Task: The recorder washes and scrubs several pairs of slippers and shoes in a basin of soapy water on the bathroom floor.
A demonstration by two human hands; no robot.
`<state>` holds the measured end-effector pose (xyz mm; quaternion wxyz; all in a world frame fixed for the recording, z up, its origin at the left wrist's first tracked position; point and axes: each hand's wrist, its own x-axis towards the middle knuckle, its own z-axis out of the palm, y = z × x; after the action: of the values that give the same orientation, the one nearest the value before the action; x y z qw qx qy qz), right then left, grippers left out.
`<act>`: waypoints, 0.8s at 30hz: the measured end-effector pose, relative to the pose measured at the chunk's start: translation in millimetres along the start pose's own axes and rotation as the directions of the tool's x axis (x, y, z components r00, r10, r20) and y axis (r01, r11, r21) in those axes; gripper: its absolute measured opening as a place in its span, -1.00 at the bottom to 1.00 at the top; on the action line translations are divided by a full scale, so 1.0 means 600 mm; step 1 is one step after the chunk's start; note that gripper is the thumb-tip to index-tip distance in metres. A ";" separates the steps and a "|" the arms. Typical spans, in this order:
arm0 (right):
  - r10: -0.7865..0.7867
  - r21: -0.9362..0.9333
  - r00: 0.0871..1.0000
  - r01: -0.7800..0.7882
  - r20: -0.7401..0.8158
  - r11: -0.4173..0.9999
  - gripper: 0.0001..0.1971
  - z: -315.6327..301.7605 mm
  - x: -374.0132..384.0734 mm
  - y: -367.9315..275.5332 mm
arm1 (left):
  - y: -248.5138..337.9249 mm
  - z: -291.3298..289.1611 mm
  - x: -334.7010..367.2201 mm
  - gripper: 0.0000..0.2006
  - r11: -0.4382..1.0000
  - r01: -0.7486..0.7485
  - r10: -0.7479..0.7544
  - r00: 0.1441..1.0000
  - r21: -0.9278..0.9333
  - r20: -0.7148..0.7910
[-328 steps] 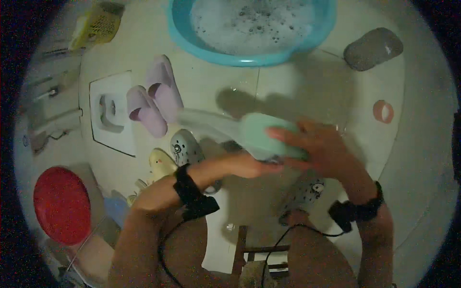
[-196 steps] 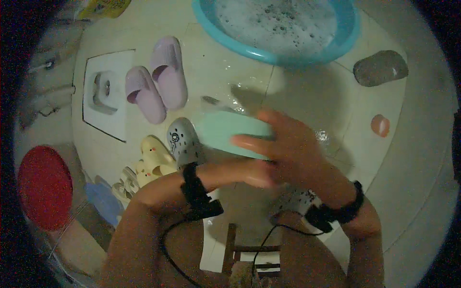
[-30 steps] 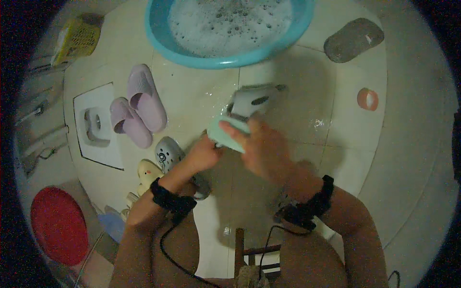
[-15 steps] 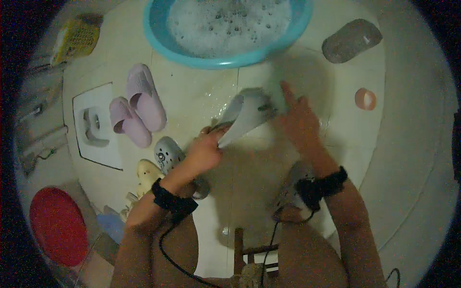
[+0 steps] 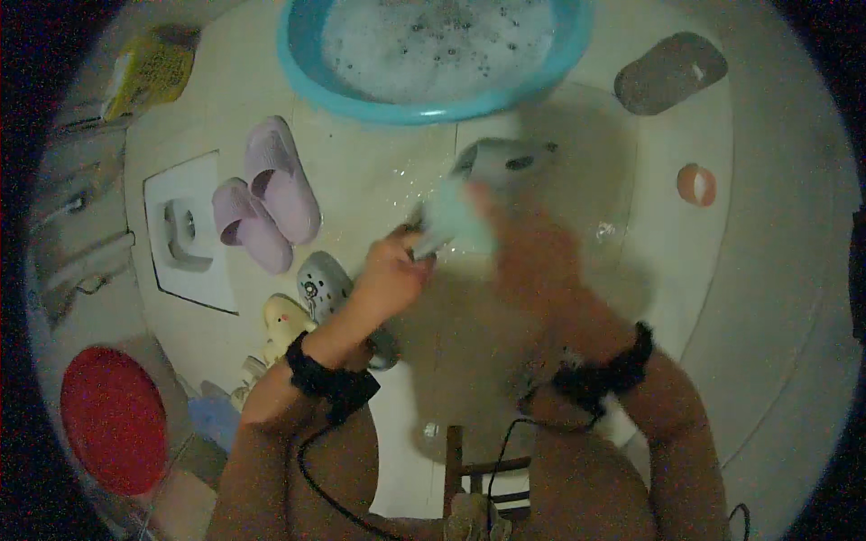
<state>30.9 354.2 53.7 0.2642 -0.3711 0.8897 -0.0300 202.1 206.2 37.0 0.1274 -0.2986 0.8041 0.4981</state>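
Note:
My left hand (image 5: 397, 272) is closed around the near end of a grey slipper (image 5: 505, 155), holding it up over the wet floor. Its far end points up and to the right and shows a dark oval mark. My right hand (image 5: 539, 252), smeared by motion, is closed on a pale green object (image 5: 458, 219) that lies against the slipper. Blur hides what kind of object this is. Left of my left forearm are a grey clog (image 5: 325, 284) with holes and a yellow slipper (image 5: 287, 320) with a small face.
A blue basin (image 5: 428, 113) of sudsy water stands ahead. Pink slippers (image 5: 284, 194) lie left, beside a white floor fitting (image 5: 194, 234). A grey oval object (image 5: 672, 74) and an orange ring-like object (image 5: 696, 185) lie right. A red round object (image 5: 113, 421) is at lower left.
My right hand has swung left and toward me, bringing the pale green object onto the slipper. The slipper has tilted, its far end now higher and further right. My left hand keeps its grip.

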 end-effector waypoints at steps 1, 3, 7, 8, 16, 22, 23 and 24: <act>-0.024 -0.009 0.998 0.024 -0.065 1.000 -0.22 -0.004 0.007 0.007 | 0.017 -0.010 0.004 -0.74 0.997 0.033 -0.035 0.999 -0.064 -0.023; -0.089 0.018 0.966 0.096 -0.244 0.995 -0.23 0.000 0.004 0.024 | 0.014 -0.004 0.004 -0.79 0.995 -0.038 0.028 0.994 -0.091 -0.102; -0.360 0.057 0.901 0.383 -0.241 0.922 -0.22 0.006 -0.018 -0.001 | 0.009 -0.009 -0.002 -0.77 0.968 -0.242 0.250 0.958 0.072 -0.140; -0.343 0.076 0.906 0.371 -0.249 0.926 -0.22 0.003 -0.013 0.005 | 0.015 -0.013 -0.001 -0.77 0.985 -0.173 0.175 0.971 0.030 -0.163; -0.509 0.054 0.766 0.572 -0.393 0.819 -0.26 -0.007 -0.010 -0.039 | -0.003 -0.001 0.003 -0.82 0.939 -0.208 0.118 0.943 -0.273 -0.312; -0.581 -0.175 0.744 0.556 -0.332 0.812 -0.31 -0.031 0.015 0.042 | 0.026 -0.026 0.000 -0.78 0.930 -0.364 0.359 0.877 0.045 -0.320; -0.626 -0.184 0.697 0.604 -0.350 0.776 -0.32 -0.017 0.006 0.025 | 0.025 -0.020 0.000 -0.77 0.904 -0.423 0.420 0.853 0.062 -0.309; -0.667 -0.192 0.648 0.649 -0.368 0.736 -0.33 -0.008 0.001 0.009 | 0.026 -0.022 0.001 -0.77 0.913 -0.406 0.394 0.862 0.029 -0.320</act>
<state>24.5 357.1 55.9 0.0329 -0.6587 0.7293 -0.1822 193.5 199.5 54.5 -0.1161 -0.2043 0.8482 0.4747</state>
